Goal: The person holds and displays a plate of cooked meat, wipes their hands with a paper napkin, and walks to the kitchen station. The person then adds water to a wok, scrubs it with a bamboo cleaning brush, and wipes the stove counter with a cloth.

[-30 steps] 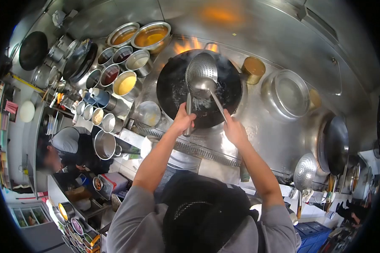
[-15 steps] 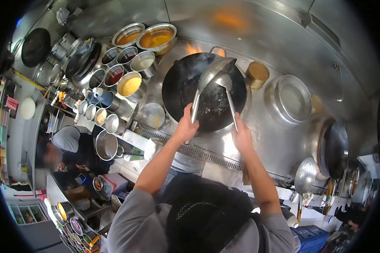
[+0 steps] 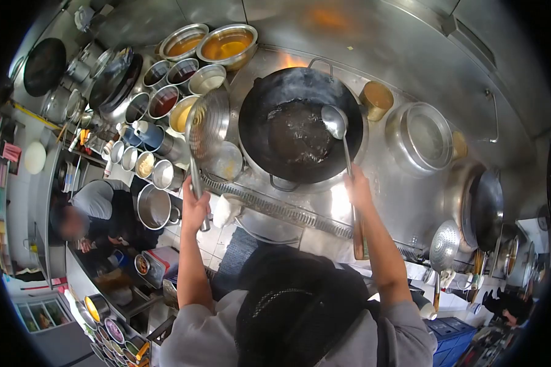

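My left hand [image 3: 195,208] is closed around the metal handle of a large strainer [image 3: 209,124]. The strainer's wide head is tilted and slightly blurred, left of the wok and partly in front of the container of yellow contents [image 3: 181,115]. My right hand [image 3: 359,188] grips the long handle of a ladle [image 3: 334,121], whose bowl is over the right part of the black wok [image 3: 257,144]. Dark liquid [image 3: 300,131] bubbles in the wok, and steam rises from it. A flame [image 3: 292,60] shows behind its far rim.
Two bowls of amber liquid [image 3: 228,49] stand at the back left, near several metal containers of sauces [image 3: 163,102]. A brown can [image 3: 376,101] and stacked metal basins [image 3: 419,137] are right of the wok. Another person [image 3: 98,202] bends at a counter on the left.
My left hand has swung the strainer left, away from above the wok. The ladle has parted from it and shifted slightly right and down. The wok's inside is now more visible.
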A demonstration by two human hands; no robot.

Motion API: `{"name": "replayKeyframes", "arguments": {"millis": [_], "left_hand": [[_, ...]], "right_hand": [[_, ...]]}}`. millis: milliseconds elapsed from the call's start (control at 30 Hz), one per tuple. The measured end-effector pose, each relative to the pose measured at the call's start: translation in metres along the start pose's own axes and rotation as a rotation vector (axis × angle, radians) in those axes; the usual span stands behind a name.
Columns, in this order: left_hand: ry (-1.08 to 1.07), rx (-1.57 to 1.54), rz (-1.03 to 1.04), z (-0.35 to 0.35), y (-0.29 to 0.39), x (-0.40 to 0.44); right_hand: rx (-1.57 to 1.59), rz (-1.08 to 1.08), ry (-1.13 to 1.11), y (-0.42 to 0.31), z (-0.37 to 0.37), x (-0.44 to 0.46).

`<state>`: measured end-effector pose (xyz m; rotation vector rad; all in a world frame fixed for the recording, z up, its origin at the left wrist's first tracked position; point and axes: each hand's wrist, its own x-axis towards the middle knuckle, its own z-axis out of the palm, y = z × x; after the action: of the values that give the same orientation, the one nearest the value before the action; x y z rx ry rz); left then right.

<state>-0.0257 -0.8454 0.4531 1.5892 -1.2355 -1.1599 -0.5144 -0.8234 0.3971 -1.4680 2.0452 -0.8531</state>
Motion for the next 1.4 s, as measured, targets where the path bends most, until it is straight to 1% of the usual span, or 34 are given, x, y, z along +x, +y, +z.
{"name": "replayKeyframes", "arguments": {"millis": [33, 100, 133, 167, 233, 267, 300, 333, 367, 433, 467, 533, 567, 600, 633, 667, 700, 767, 800, 833, 867, 900, 933, 967, 1033, 1067, 1100, 1167, 1200, 1233, 1300, 1333, 1367, 1400], "left_hand": [[-0.005, -0.069, -0.030, -0.012, -0.016, -0.001], [-0.024, -0.102, -0.070, -0.036, -0.049, -0.001], [-0.113, -0.209, -0.121, -0.049, -0.073, 0.002], [-0.202, -0.314, -0.172, -0.059, -0.094, 0.004], [-0.247, -0.411, -0.212, -0.070, -0.114, 0.008], [-0.293, -0.520, -0.310, -0.075, -0.122, 0.010], [-0.337, -0.631, -0.409, -0.081, -0.133, 0.012], [-0.365, -0.641, -0.427, -0.089, -0.142, 0.017], [-0.364, -0.646, -0.431, -0.093, -0.147, 0.022], [-0.356, -0.216, -0.494, -0.099, -0.149, 0.035], [-0.354, -0.219, -0.493, -0.101, -0.147, 0.038], [-0.285, 0.901, 0.049, -0.093, -0.128, 0.036], [-0.323, 0.702, 0.221, -0.081, -0.105, 0.032], [-0.358, 0.498, 0.389, -0.061, -0.072, 0.022], [-0.399, 0.192, 0.394, -0.034, -0.036, 0.004], [-0.422, -0.231, 0.284, -0.007, 0.007, -0.019], [-0.425, -0.232, 0.283, 0.008, 0.006, -0.015], [-0.187, -0.402, 0.318, 0.025, -0.002, 0.005], [-0.161, -0.572, 0.364, 0.026, 0.003, 0.014], [-0.106, -0.648, 0.342, 0.024, 0.009, 0.022], [-0.076, -0.676, 0.297, 0.017, 0.016, 0.027], [-0.045, -0.703, 0.252, 0.007, 0.021, 0.032], [-0.043, -0.654, 0.228, -0.005, 0.021, 0.038], [-0.040, -0.606, 0.206, -0.019, 0.018, 0.046], [-0.031, -0.465, 0.188, -0.049, 0.018, 0.055], [-0.039, -0.439, 0.168, -0.062, 0.021, 0.056], [-0.046, -0.411, 0.147, -0.073, 0.025, 0.056], [-0.078, -0.216, 0.149, -0.090, 0.036, 0.052], [-0.129, -0.109, 0.162, -0.095, 0.046, 0.048], [-0.136, -0.106, 0.158, -0.098, 0.050, 0.047], [-0.251, 0.358, 0.111, -0.101, 0.055, 0.047], [-0.266, 0.520, 0.207, -0.097, 0.056, 0.047], [-0.263, 0.508, 0.205, -0.091, 0.052, 0.046], [-0.256, 0.587, 0.301, -0.082, 0.046, 0.046]], "right_hand": [[0.001, 0.002, 0.006, -0.006, 0.009, 0.007], [0.460, 0.323, -0.211, -0.033, 0.031, 0.014], [0.679, 0.322, -0.300, -0.039, 0.045, 0.015], [0.774, 0.429, -0.345, -0.054, 0.057, 0.016], [1.152, 0.546, -0.472, -0.074, 0.081, 0.017], [1.145, 0.550, -0.473, -0.086, 0.092, 0.017], [1.307, 0.610, -0.494, -0.100, 0.103, 0.016], [1.471, 0.668, -0.512, -0.114, 0.112, 0.015], [1.465, 0.672, -0.513, -0.127, 0.120, 0.015], [1.490, 0.697, -0.591, -0.154, 0.131, 0.016], [1.486, 0.696, -0.593, -0.170, 0.136, 0.016], [1.473, 0.695, -0.591, -0.194, 0.146, 0.016], [1.473, 0.696, -0.589, -0.197, 0.153, 0.017], [1.465, 0.630, -0.635, -0.199, 0.160, 0.018], [1.454, 0.566, -0.679, -0.200, 0.166, 0.017], [1.364, 0.506, -0.686, -0.203, 0.167, 0.014], [1.364, 0.508, -0.683, -0.209, 0.158, 0.007], [1.098, 0.395, -0.660, -0.216, 0.126, -0.014], [0.957, 0.254, -0.633, -0.195, 0.112, -0.019], [0.825, 0.178, -0.511, -0.170, 0.098, -0.026], [0.740, 0.034, -0.342, -0.121, 0.088, -0.037], [0.283, 0.063, -0.123, -0.096, 0.063, -0.052], [-0.099, 0.140, 0.010, -0.069, 0.038, -0.072], [-0.440, -0.068, 0.164, 0.034, 0.041, -0.090], [-0.564, 0.358, -0.030, 0.078, 0.017, -0.132], [-0.656, 0.510, -0.121, 0.083, 0.006, -0.151], [-0.662, 0.515, -0.120, 0.092, 0.000, -0.159], [-0.660, 0.458, -0.113, 0.107, -0.002, -0.174], [-0.684, 0.536, -0.124, 0.112, -0.003, -0.171], [-0.684, 0.544, -0.127, 0.116, -0.007, -0.168], [-0.579, 0.478, -0.307, 0.139, -0.013, -0.162], [-0.587, 0.478, -0.303, 0.146, -0.012, -0.162], [-0.505, 0.490, -0.288, 0.145, -0.012, -0.161], [-0.425, 0.498, -0.274, 0.144, -0.015, -0.158]]}}
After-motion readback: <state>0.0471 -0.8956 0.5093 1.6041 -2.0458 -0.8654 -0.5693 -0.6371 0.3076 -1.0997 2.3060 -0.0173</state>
